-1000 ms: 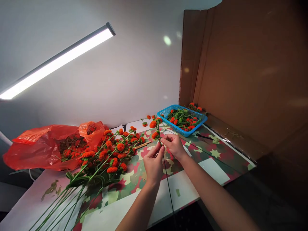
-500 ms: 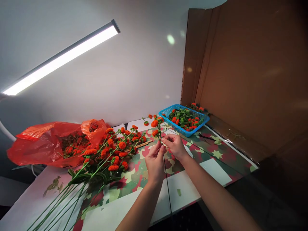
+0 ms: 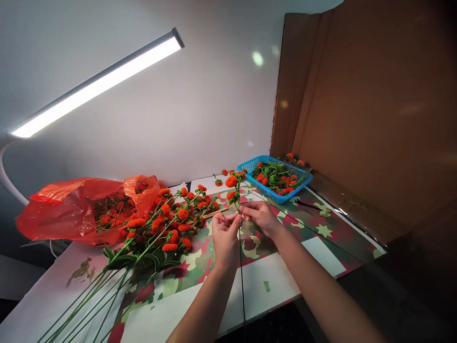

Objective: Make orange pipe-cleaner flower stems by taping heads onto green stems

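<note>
An artificial flower stem [image 3: 239, 202] with fuzzy orange heads stands upright between my hands, its thin dark lower end running down past the table's front edge. My left hand [image 3: 227, 233] pinches the stem below the flower heads, thumb against the fingers. My right hand [image 3: 262, 216] is closed on the same stem from the right, a little higher, fingertips nearly touching those of the left. Whether a thin strip lies between the fingertips I cannot make out. Several finished-looking orange flower stems [image 3: 171, 236] lie in a pile left of my hands.
A red plastic bag [image 3: 64, 205] of orange flowers lies at the left. A blue basket [image 3: 274, 197] with green stems and orange heads stands at the back right, by a cardboard panel [image 3: 357, 119]. A lit lamp [image 3: 100, 83] hangs above. Wooden sticks [image 3: 215, 213] lie behind my left hand.
The stem's lower end has swung left and hangs closer to vertical. Both hands keep hold of it with slightly shifted fingers. The whole view has shifted slightly.
</note>
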`<state>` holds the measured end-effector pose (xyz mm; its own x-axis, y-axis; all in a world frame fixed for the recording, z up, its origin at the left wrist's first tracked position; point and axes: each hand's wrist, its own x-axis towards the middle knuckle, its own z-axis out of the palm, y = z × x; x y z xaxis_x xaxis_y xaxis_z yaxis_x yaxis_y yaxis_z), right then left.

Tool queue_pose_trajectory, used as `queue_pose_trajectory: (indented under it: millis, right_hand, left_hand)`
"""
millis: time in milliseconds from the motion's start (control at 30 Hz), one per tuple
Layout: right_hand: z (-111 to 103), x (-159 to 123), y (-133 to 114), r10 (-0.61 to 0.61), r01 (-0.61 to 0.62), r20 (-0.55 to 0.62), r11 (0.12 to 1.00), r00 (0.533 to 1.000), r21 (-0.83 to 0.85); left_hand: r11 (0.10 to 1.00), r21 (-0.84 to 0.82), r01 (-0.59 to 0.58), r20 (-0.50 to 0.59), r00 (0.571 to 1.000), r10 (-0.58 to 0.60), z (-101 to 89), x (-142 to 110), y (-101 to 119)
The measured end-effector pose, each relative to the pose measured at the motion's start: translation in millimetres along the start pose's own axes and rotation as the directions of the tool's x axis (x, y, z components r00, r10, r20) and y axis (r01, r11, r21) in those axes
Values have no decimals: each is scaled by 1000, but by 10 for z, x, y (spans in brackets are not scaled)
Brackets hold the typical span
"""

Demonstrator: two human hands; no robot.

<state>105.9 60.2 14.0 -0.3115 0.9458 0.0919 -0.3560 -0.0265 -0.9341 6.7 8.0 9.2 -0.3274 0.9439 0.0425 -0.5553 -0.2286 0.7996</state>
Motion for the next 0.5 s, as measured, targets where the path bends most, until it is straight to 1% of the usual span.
queue_pose_trajectory:
  millis: [67, 133, 233, 333, 500]
  right_hand:
    - [-42, -5, -13, 69, -76, 88, 994, 994, 80]
    - [-85, -10, -16, 122, -143, 146, 979, 982, 147]
    - [-134, -15, -15, 153, -188, 204, 967, 967, 169]
    - [-143, -17, -23, 127, -162, 221, 975, 967, 150]
    - [-102, -22, -39, 41, -59, 166, 993, 985, 104]
  left_hand:
    - [998, -30, 61, 46, 997, -60, 2, -1, 33]
    - [989, -51, 140, 77, 988, -136, -1, 3, 73]
    - [968, -53, 245, 147, 961, -235, -18, 17, 132]
    - [949, -52, 311, 207, 933, -295, -34, 34, 168]
    - [931, -67, 359, 163, 924, -345, -19, 25, 154]
